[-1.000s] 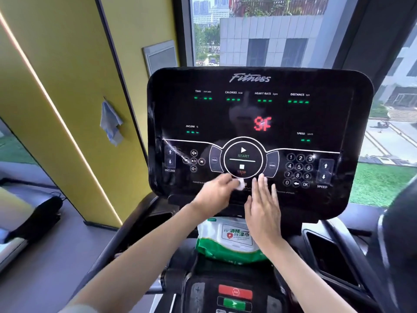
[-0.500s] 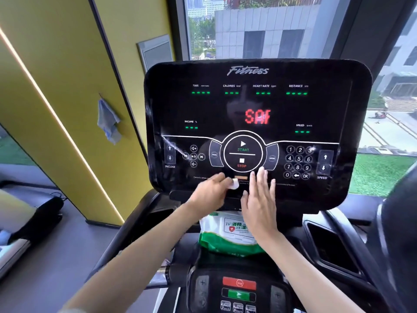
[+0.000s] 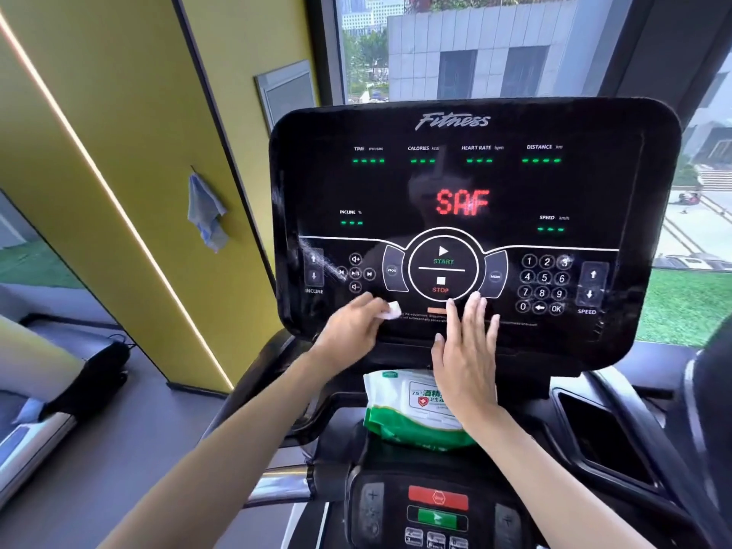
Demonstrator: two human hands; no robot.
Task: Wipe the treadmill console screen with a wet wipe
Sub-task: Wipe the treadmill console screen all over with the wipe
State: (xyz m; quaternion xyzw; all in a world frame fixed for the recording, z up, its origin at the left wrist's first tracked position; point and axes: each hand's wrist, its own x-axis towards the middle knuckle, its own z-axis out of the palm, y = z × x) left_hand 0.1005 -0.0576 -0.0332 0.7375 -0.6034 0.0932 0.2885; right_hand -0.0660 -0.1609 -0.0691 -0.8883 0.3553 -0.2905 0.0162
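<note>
The black treadmill console screen fills the middle of the view, lit with red letters and green dashes. My left hand holds a small bunched white wet wipe against the screen's lower edge, left of the START/STOP ring. My right hand lies flat with straight fingers on the lower edge of the console, its fingertips just under the STOP button. Wet streaks show near the incline buttons at the lower left.
A green and white wet wipe pack lies on the shelf below the console, partly behind my right wrist. A lower control panel has red and green buttons. A blue cloth hangs on the yellow wall at left.
My left hand has slid the wipe leftward along the console's lower edge. My right hand has stayed flat in place. The red display changed from "SF" to "SAF".
</note>
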